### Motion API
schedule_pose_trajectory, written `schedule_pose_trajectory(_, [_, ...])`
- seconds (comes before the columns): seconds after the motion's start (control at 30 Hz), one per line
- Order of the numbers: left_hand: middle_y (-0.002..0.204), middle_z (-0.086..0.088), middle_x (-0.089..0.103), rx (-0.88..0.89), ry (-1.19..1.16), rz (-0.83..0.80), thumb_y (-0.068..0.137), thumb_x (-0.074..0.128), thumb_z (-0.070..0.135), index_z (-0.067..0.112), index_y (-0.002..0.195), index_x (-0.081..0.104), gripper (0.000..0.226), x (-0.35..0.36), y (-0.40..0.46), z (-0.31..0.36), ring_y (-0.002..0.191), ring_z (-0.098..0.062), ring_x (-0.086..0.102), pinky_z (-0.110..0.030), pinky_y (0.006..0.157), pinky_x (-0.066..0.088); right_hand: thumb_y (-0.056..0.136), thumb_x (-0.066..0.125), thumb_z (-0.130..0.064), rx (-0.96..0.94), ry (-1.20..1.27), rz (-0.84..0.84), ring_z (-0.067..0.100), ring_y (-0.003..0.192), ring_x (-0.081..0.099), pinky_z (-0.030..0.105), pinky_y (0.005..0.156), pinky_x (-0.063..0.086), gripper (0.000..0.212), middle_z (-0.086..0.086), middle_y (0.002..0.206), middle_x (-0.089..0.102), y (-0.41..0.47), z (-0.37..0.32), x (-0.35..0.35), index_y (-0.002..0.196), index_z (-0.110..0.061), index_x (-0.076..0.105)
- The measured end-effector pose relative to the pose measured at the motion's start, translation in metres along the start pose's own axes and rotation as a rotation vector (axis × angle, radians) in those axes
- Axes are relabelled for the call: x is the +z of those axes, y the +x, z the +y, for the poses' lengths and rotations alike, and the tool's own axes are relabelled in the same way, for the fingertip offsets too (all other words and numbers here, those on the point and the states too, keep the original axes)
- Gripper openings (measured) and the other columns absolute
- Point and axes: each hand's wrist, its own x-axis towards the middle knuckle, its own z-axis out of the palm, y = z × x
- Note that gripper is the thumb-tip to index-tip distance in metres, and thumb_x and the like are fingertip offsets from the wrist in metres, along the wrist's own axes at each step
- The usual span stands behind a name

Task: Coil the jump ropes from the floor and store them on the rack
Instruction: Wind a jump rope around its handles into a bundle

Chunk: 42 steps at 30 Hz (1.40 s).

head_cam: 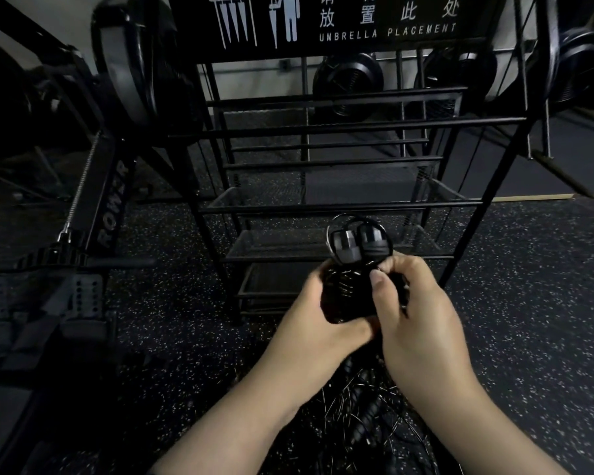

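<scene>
Both my hands hold one black jump rope [352,269] in front of the rack. Its two handles stand side by side, their caps pointing up, with cord wound around them lower down. My left hand [318,323] grips the bundle from the left and below. My right hand [415,313] pinches the cord at the bundle's right side with thumb and fingers. A tangle of other black jump ropes [367,416] lies on the floor between my forearms. The black metal rack [336,204] with mesh shelves stands just beyond my hands.
A rowing machine [110,214] stands to the left of the rack, its footplates [83,296] close to my left arm. Black fan wheels [348,84] sit behind the rack. An "umbrella placement" sign [323,22] tops the rack. The floor is dark speckled rubber [528,303].
</scene>
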Motion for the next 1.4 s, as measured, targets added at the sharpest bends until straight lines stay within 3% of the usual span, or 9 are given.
schedule_pose_trajectory(0.23, [0.114, 0.021, 0.073, 0.051, -0.06, 0.103, 0.082, 0.084, 0.02, 0.042, 0.134, 0.049, 0.067, 0.004, 0.008, -0.004, 0.107, 0.004, 0.067, -0.022, 0.096, 0.05, 0.105, 0.046, -0.03, 0.108, 0.102, -0.113, 0.004, 0.058, 0.056, 0.016, 0.051, 0.039, 0.018, -0.015, 0.067, 0.065, -0.001, -0.001, 0.002, 0.094, -0.024, 0.057])
schedule_pose_trajectory(0.4, [0.111, 0.022, 0.071, 0.13, 0.143, 0.193, 0.086, 0.079, 0.02, 0.044, 0.139, 0.045, 0.067, -0.008, 0.011, -0.005, 0.1, 0.012, 0.064, -0.011, 0.086, 0.049, 0.107, 0.045, -0.031, 0.321, 0.384, -0.167, 0.029, 0.086, 0.07, 0.063, 0.084, 0.056, 0.029, 0.019, 0.098, 0.071, 0.003, -0.004, -0.001, 0.095, -0.017, 0.068])
schedule_pose_trajectory(0.47, [0.113, 0.022, 0.07, 0.149, 0.161, 0.199, 0.088, 0.075, 0.014, 0.043, 0.14, 0.045, 0.067, -0.01, 0.011, -0.005, 0.102, 0.012, 0.063, -0.01, 0.088, 0.048, 0.106, 0.045, -0.021, 0.426, 0.6, -0.225, 0.035, 0.098, 0.073, 0.066, 0.085, 0.057, 0.034, 0.019, 0.101, 0.075, 0.004, -0.007, -0.004, 0.089, -0.016, 0.074])
schedule_pose_trajectory(0.67, [0.116, 0.017, 0.072, 0.123, 0.033, 0.107, 0.09, 0.074, 0.015, 0.041, 0.133, 0.052, 0.055, -0.012, 0.01, -0.005, 0.109, 0.001, 0.067, -0.031, 0.101, 0.051, 0.099, 0.062, -0.017, 0.459, 0.621, -0.262, 0.036, 0.098, 0.073, 0.057, 0.088, 0.06, 0.016, 0.021, 0.103, 0.074, 0.007, -0.003, -0.008, 0.092, -0.003, 0.062])
schedule_pose_trajectory(0.77, [0.121, 0.023, 0.068, 0.128, 0.064, 0.021, 0.093, 0.072, 0.016, 0.044, 0.138, 0.047, 0.058, -0.011, 0.006, -0.004, 0.115, 0.008, 0.061, -0.025, 0.104, 0.046, 0.094, 0.069, -0.02, 0.472, 0.607, -0.238, 0.038, 0.091, 0.074, 0.062, 0.09, 0.058, 0.023, 0.02, 0.102, 0.076, 0.008, 0.002, -0.011, 0.096, 0.001, 0.059])
schedule_pose_trajectory(0.97, [0.129, 0.008, 0.07, 0.022, -0.218, -0.139, 0.1, 0.061, 0.015, 0.033, 0.136, 0.055, 0.041, -0.011, 0.006, -0.004, 0.124, -0.01, 0.063, -0.042, 0.113, 0.043, 0.081, 0.076, -0.051, 0.497, 0.636, -0.311, 0.028, 0.103, 0.074, 0.048, 0.089, 0.058, 0.05, 0.005, 0.115, 0.076, 0.009, 0.008, -0.009, 0.122, -0.025, 0.065])
schedule_pose_trajectory(1.07, [0.131, -0.004, 0.069, -0.128, -0.359, -0.185, 0.098, 0.061, 0.042, 0.032, 0.131, 0.062, 0.035, -0.01, 0.011, -0.011, 0.124, -0.023, 0.064, -0.054, 0.114, 0.042, 0.089, 0.068, -0.053, 0.49, 0.579, -0.296, 0.03, 0.101, 0.075, 0.054, 0.095, 0.058, 0.044, 0.008, 0.111, 0.077, 0.01, 0.013, -0.006, 0.117, -0.019, 0.07])
schedule_pose_trajectory(1.2, [0.136, 0.01, 0.066, -0.188, -0.321, -0.068, 0.082, 0.063, 0.077, 0.033, 0.133, 0.064, 0.068, -0.014, 0.016, -0.013, 0.129, -0.01, 0.059, -0.042, 0.115, 0.04, 0.083, 0.076, -0.053, 0.451, 0.465, -0.276, 0.021, 0.099, 0.075, 0.051, 0.095, 0.058, 0.041, -0.002, 0.106, 0.078, 0.009, 0.012, -0.003, 0.113, -0.025, 0.071])
schedule_pose_trajectory(1.4, [0.117, -0.009, 0.075, -0.194, -0.456, 0.002, 0.098, 0.059, 0.049, 0.014, 0.124, 0.07, 0.044, -0.025, 0.016, -0.009, 0.111, -0.026, 0.072, -0.053, 0.105, 0.051, 0.093, 0.072, -0.028, 0.376, 0.423, -0.388, 0.013, 0.092, 0.077, 0.029, 0.081, 0.061, 0.019, -0.006, 0.101, 0.079, 0.007, 0.006, 0.001, 0.112, -0.031, 0.072])
